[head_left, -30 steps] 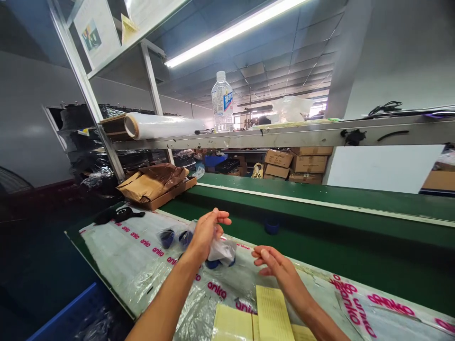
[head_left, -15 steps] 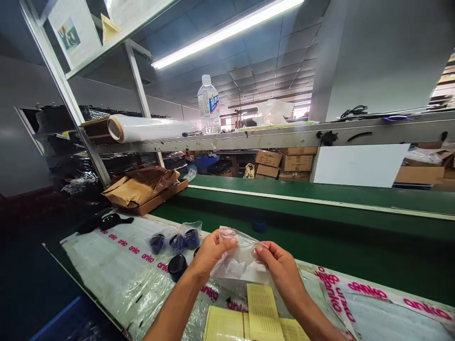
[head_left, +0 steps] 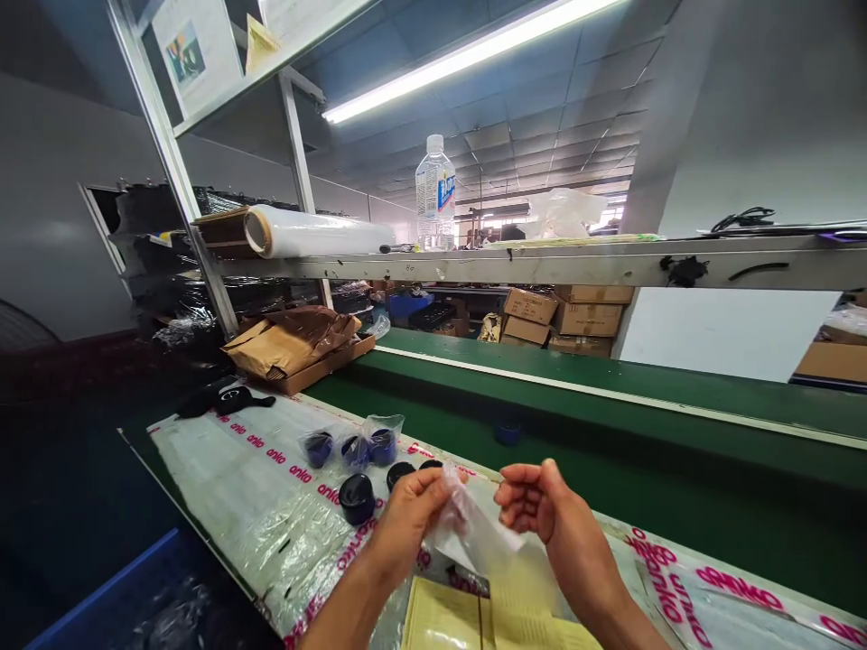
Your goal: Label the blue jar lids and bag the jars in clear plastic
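Observation:
A clear plastic bag (head_left: 470, 533) hangs from my left hand (head_left: 413, 515), pinched at its top edge between thumb and fingers. My right hand (head_left: 552, 524) is just to the right of the bag, its fingers loosely curled and thumb apart, with nothing visible in them. Below both hands lie yellow printed paper sheets (head_left: 447, 618), partly seen through the bag. A round black object (head_left: 357, 499) sits left of my left hand, and another black one (head_left: 399, 475) stands behind it. Farther back are several dark blue round pieces (head_left: 383, 446) in clear bags.
A green conveyor belt (head_left: 610, 406) runs behind the film-covered table (head_left: 244, 487), with a blue round piece (head_left: 508, 434) on it. At the back left stands a cardboard tray (head_left: 325, 366) with brown paper. A shelf above holds a film roll (head_left: 318, 236) and a water bottle (head_left: 435, 194).
My right hand has let go of the bag and moved slightly away from it. The bag now droops from my left hand. The view has shifted, so the surroundings appear farther right.

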`<action>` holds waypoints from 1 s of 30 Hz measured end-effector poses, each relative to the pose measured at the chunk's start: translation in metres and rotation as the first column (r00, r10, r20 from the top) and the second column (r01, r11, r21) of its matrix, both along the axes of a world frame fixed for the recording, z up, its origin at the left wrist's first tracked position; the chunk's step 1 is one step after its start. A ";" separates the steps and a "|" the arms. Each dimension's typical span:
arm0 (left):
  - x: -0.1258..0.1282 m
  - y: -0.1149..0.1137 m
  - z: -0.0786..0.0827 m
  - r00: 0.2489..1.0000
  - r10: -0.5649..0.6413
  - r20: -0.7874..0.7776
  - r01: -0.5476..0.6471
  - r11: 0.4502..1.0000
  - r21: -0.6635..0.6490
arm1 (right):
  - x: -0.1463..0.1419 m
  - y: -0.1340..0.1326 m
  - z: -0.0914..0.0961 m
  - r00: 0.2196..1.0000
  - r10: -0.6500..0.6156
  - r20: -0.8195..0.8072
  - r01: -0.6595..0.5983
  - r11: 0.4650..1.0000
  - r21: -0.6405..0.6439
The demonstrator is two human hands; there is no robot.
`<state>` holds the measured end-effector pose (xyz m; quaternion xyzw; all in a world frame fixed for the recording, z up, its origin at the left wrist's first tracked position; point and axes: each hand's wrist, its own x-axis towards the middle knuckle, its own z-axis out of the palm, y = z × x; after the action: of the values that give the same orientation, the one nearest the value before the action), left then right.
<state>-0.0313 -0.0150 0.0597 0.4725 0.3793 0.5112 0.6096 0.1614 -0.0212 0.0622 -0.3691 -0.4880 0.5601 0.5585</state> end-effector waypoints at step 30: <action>0.008 -0.030 -0.048 0.953 0.303 -0.014 -0.304 0.952 -0.032 | -0.033 -0.005 -0.044 0.998 0.044 0.041 -0.036 0.983 -0.178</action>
<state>-0.0234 -0.0448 0.0114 0.4004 0.4588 0.5900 0.5301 0.1285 -0.0260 0.0183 -0.4199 -0.4559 0.6042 0.5008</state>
